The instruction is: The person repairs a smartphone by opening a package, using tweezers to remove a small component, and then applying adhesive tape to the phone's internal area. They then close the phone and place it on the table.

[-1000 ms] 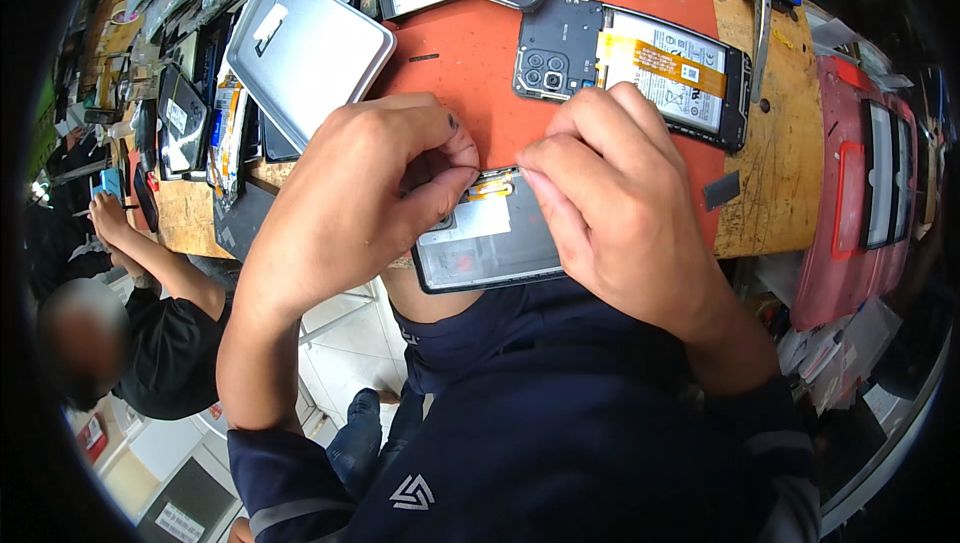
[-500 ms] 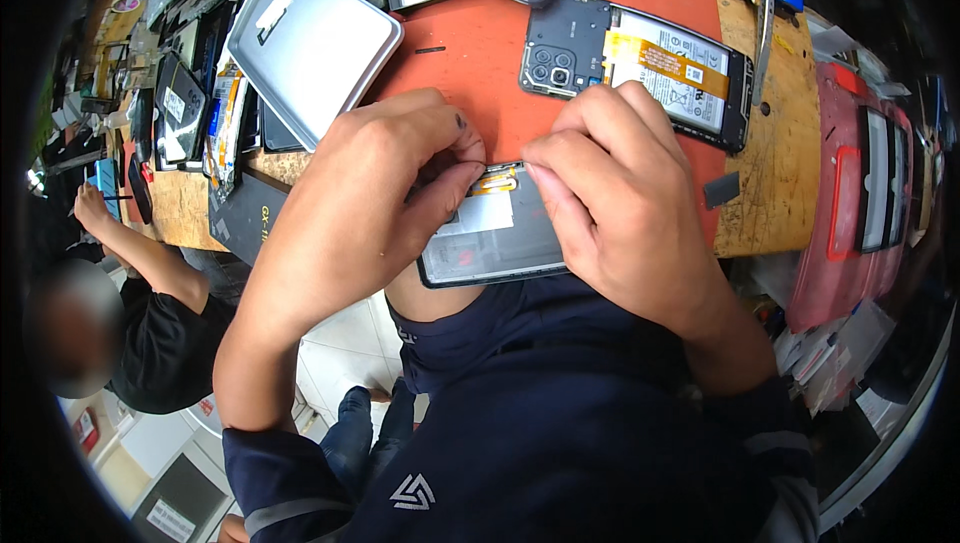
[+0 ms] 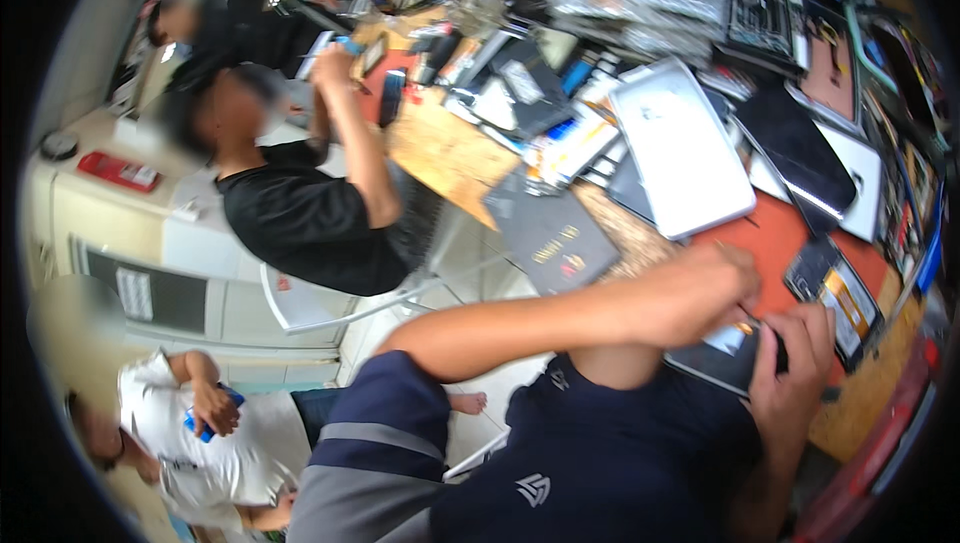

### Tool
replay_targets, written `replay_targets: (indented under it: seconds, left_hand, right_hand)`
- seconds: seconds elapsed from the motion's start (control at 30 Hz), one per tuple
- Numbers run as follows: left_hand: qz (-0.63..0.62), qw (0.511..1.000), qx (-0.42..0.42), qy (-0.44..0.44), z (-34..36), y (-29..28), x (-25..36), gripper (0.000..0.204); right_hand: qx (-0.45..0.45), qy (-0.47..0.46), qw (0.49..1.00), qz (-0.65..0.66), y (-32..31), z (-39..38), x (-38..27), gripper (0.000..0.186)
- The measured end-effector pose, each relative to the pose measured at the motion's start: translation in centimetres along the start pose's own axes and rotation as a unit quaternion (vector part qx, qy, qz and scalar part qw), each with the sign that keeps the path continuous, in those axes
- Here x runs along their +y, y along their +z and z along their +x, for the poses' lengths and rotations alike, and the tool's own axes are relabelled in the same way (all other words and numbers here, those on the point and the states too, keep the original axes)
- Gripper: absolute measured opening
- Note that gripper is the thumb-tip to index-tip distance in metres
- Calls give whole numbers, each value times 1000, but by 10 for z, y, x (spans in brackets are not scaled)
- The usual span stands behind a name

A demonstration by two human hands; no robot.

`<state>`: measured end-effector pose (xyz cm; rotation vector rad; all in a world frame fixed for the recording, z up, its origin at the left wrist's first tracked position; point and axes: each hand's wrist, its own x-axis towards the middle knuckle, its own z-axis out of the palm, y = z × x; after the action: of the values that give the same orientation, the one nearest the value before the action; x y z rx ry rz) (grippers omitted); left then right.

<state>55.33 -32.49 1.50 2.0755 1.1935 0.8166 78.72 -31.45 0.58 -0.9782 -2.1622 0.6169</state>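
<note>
A dark phone screen panel (image 3: 708,361) with a whitish patch and an orange flex strip rests across my lap at the table's near edge. My right hand (image 3: 797,368) grips the panel's right side, thumb and fingers closed round its edge. At the panel's upper edge, my left hand (image 3: 705,288) is curled closed, its fingertips turned away, so what they pinch is hidden. Beyond my right hand lies an opened phone (image 3: 850,303) with its battery and orange flex cable showing. The picture is blurred by motion.
A silver metal tray (image 3: 685,148) and a black glossy panel (image 3: 800,158) lie beyond my hands on an orange mat (image 3: 765,228). A dark box (image 3: 555,233) sits at the near edge. A person in black (image 3: 310,213) works at left; another in white (image 3: 215,433) stands behind.
My view has swung to the left, bringing more of the room and other people in. Both hands stay at the screen panel.
</note>
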Motion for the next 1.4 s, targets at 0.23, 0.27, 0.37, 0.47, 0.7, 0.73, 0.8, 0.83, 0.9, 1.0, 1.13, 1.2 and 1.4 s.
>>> replay_targets:
  seconds: [0.23, 0.27, 0.37, 0.47, 0.7, 0.73, 0.8, 0.83, 0.9, 1.0, 1.13, 1.2, 1.4]
  left_hand:
    - [30, 999, 21, -17, -5, 12, 5, 13]
    - [32, 999, 21, -22, -4, 11, 7, 13]
    - [42, 999, 18, -14, -7, 13, 6, 13]
    - [33, 999, 8, -35, -9, 12, 9, 12]
    - [97, 995, -24, -23, -1, 8, 11, 16]
    - [111, 994, -21, -12, -9, 11, 8, 16]
    - [76, 996, -10, -55, -14, 4, 18, 23]
    - [89, 994, -49, -45, -6, -7, 25, 26]
    - [57, 996, -31, -58, -5, -9, 22, 22]
    - [65, 994, -54, -66, 2, -15, 22, 21]
    - [51, 995, -47, -70, 2, -16, 25, 21]
    - [51, 994, -48, -88, 0, -19, 28, 20]
    - [50, 994, -61, -77, 2, -20, 26, 19]
  right_hand:
    - [-20, 4, 1000, -6, -1, 1, -1, 8]
    - [-21, 8, 1000, -3, -1, 2, -1, 8]
    - [-20, 7, 1000, -2, -1, 2, -1, 9]
    - [-19, 6, 1000, 0, -1, 3, -4, 9]
    - [-8, -9, 1000, -21, -3, 4, 4, 12]
    - [-10, -27, 1000, -10, -1, 2, 5, 17]
    - [-31, -22, 999, -8, -7, 6, -3, 22]
    - [-19, -22, 1000, -5, -9, 6, -2, 23]
    - [-19, -26, 999, 6, -5, 11, 0, 24]
    - [-19, -13, 1000, 17, -1, 12, 1, 21]
    - [-2, -3, 1000, 18, -3, 10, 0, 20]
    - [0, -4, 1000, 18, -2, 9, 0, 20]
    - [-2, -1, 1000, 16, -1, 9, -2, 19]
